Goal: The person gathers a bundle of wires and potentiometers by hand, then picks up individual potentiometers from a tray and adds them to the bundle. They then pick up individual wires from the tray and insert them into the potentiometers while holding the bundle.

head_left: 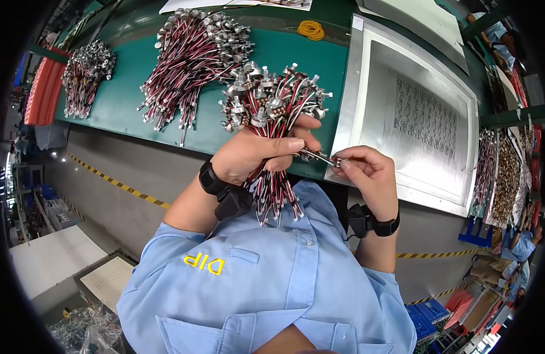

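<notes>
A thick bundle of wired potentiometers (266, 103) is gripped in my left hand (249, 150), thumb across the wires. Metal bodies and shafts fan out above the fist. Below it hang the red, black and white wires, with small white connectors (278, 206) at their ends. One wire lead (315, 156) comes out sideways from the bundle toward my right hand (369, 171). Thumb and forefinger there pinch the small connector (338, 163) at its end. Part of that connector is hidden by the fingertips.
On the green table (128, 71) lie a large pile of wired potentiometers (190, 65) and a smaller one (88, 76) at far left. Yellow rubber bands (310, 30) are at the back. A metal-framed plate (375, 88) lies to the right, near more wired parts (502, 177).
</notes>
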Motion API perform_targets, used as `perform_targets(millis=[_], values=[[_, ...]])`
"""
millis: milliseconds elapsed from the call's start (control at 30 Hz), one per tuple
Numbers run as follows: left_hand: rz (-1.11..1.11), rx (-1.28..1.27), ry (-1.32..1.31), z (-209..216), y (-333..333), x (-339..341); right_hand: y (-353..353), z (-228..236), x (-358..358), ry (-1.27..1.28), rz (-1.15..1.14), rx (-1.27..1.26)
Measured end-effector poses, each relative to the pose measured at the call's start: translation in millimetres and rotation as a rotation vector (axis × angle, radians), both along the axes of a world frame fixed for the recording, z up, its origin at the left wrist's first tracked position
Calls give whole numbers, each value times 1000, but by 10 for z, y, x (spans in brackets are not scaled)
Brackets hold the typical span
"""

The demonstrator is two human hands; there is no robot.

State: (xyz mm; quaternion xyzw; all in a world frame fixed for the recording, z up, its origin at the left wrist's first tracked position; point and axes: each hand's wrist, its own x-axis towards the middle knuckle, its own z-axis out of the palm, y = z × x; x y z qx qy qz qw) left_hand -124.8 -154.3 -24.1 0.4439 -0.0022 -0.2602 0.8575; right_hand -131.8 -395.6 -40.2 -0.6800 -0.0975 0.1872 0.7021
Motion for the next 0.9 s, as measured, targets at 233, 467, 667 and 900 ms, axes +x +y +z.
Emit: perform_targets(millis=[233, 467, 667, 900], values=[[-123, -93, 11, -28, -23, -39, 241, 209, 216, -289, -205, -173], [-155, 47, -95, 24, -42, -42, 491, 346, 502, -387, -112, -118], [-41, 29, 44, 5, -44, -46, 415, 321, 363, -676, -210, -116], [23, 85, -18, 19, -34, -18, 260, 132, 214, 15, -138, 269]])
